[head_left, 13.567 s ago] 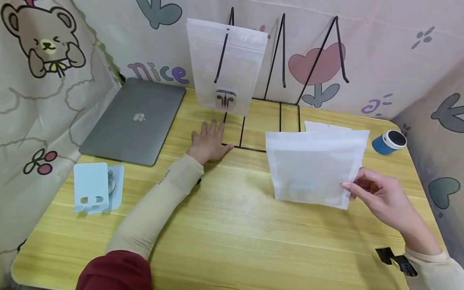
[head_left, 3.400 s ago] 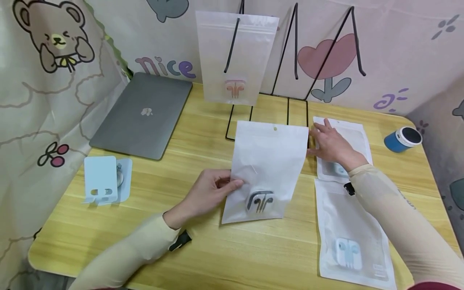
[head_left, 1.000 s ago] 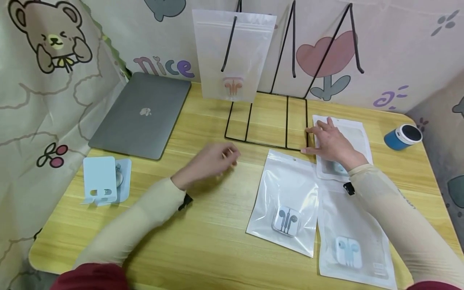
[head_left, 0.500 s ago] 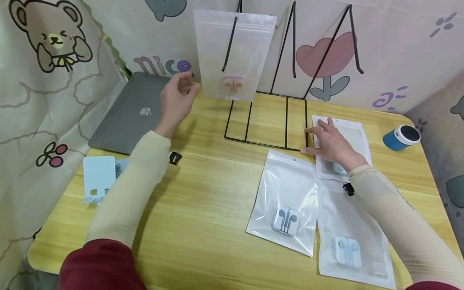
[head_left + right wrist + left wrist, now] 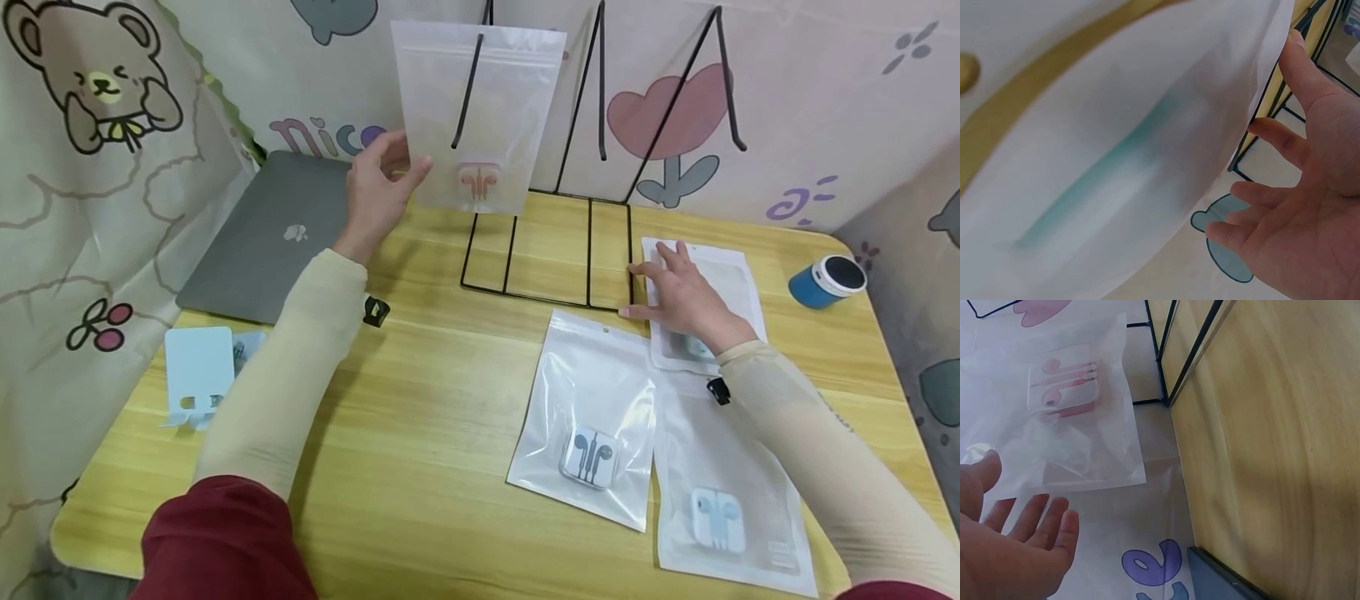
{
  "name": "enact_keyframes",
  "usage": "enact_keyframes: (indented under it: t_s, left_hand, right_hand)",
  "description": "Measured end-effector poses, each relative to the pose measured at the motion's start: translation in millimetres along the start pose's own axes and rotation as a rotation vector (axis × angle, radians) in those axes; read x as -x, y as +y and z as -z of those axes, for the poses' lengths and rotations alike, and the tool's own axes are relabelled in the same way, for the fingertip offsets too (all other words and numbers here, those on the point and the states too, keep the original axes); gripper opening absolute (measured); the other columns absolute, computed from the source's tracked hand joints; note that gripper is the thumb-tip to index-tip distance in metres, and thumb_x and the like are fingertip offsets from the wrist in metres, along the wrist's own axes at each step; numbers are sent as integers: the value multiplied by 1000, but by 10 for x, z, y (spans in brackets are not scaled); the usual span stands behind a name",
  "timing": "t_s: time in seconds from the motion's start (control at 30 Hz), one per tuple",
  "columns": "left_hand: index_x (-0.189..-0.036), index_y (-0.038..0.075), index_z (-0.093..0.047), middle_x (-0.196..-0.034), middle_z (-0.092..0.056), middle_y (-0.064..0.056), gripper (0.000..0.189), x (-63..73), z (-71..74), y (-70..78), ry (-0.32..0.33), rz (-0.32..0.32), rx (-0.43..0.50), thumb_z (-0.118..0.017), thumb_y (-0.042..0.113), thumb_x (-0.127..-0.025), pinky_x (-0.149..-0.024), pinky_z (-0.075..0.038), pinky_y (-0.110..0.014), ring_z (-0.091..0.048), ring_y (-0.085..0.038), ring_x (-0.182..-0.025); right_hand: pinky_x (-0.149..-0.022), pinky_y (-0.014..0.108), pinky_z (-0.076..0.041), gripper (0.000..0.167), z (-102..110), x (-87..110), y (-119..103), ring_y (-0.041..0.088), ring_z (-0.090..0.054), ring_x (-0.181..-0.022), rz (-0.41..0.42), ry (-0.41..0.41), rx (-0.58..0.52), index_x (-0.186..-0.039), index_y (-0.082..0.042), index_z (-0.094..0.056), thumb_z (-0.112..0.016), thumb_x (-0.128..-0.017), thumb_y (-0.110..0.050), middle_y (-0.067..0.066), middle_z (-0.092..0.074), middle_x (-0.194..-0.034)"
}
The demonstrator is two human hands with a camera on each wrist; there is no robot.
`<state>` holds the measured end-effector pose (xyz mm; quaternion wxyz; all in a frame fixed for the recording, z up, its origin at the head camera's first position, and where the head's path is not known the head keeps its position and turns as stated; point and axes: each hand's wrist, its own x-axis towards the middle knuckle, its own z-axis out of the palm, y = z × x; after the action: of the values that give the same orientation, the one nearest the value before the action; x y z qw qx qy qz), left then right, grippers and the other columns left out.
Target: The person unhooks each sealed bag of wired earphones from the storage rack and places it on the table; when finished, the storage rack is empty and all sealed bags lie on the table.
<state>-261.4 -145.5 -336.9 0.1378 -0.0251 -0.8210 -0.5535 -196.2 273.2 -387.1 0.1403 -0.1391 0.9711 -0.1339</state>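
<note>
A clear-fronted zip bag with pink earphones (image 5: 480, 75) hangs from the left hook of the black wire rack (image 5: 588, 250). My left hand (image 5: 375, 192) is at its left edge, thumb in front, fingers partly behind; in the left wrist view the bag (image 5: 1085, 450) lies between thumb and fingers without a visible pinch. My right hand (image 5: 686, 292) touches the right side of the rack's base with thumb and a finger, the others spread over a bag of earphones (image 5: 735, 292). Bags with dark earphones (image 5: 585, 375) and light-blue earphones (image 5: 750, 467) lie nearby.
A grey laptop (image 5: 262, 250) lies shut at the back left. In front of it stands a light-blue folding stand (image 5: 198, 367), partly behind my left sleeve. A small blue cylinder with a dark top (image 5: 825, 283) stands at the right. Printed cloth hangs behind the table.
My left hand has gone from the table's middle up and left, then right to the hanging bag's edge. The bag with dark earphones, put down earlier, lies still. My right hand stays at the rack.
</note>
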Motion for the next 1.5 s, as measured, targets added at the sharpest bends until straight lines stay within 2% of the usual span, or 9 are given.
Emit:
enact_keyframes:
  t_s: [0.2,0.43,0.7,0.9,1.1,1.2,1.3,1.43,1.5]
  left_hand:
    - [-123,9,-68,-112,-71,-6,36,0,-23,-23,25,-41,10,-72,27,-92,-91,-47,-24,-64,-12,-102]
    - [-121,6,-70,-115,-70,-8,34,-6,-55,25,22,-35,42,-72,25,-92,-91,-49,-25,-65,-13,-103]
    - [-106,-1,-73,-103,-73,-10,27,125,-42,115,68,-131,11,-66,23,-97,-79,-50,-23,-67,-11,-90]
    - [-97,-5,-70,-93,-72,-14,27,388,27,223,97,-170,7,-65,21,-97,-63,-41,-23,-56,-13,-70]
    - [-98,-4,-73,-88,-73,-16,21,685,122,300,65,-215,45,-68,16,-95,-58,-40,-22,-57,-13,-63]
    - [-93,-4,-73,-79,-71,-14,21,831,185,318,53,-235,56,-68,16,-95,-53,-36,-23,-50,-15,-55]
    - [-94,-4,-73,-78,-71,-12,21,991,271,342,29,-210,74,-68,16,-95,-51,-37,-23,-50,-16,-54]
    - [-100,-3,-73,-84,-73,-9,22,1229,383,400,-29,-119,102,-68,17,-96,-52,-39,-23,-53,-15,-58]
    - [-102,-2,-73,-86,-74,-8,22,1353,426,435,-66,-85,111,-67,18,-96,-51,-38,-23,-49,-15,-57]
  right_hand:
    - [-108,68,-8,74,9,-18,-10,48,12,-143,-2,-6,5,-141,-2,-51,-78,-85,-42,31,-8,-158]
    - [-108,68,-8,74,11,-13,-10,49,12,-143,-3,-7,4,-140,-3,-52,-78,-84,-43,32,-8,-158]
    - [-108,68,-6,74,6,-8,-8,49,12,-143,2,-6,11,-141,-3,-51,-78,-85,-44,31,-8,-158]
    - [-108,68,-5,74,13,-2,-15,49,13,-143,4,-8,10,-141,-3,-51,-77,-85,-43,32,-7,-158]
    - [-109,68,-5,74,-5,-4,-18,49,13,-142,2,-11,11,-142,-3,-50,-77,-86,-43,32,-8,-158]
    - [-109,67,-5,74,-10,-10,-18,50,13,-142,4,-9,18,-142,-3,-50,-77,-86,-43,32,-8,-158]
    - [-109,67,-5,74,-11,-16,-19,51,11,-142,7,-4,22,-142,-4,-51,-77,-86,-44,32,-9,-157]
    - [-109,67,-6,73,-7,-16,-16,51,10,-143,6,1,22,-141,-4,-51,-77,-85,-43,32,-10,-157]
    - [-108,68,-6,73,-6,-14,-11,51,9,-143,6,6,26,-141,-4,-51,-78,-85,-42,32,-10,-157]
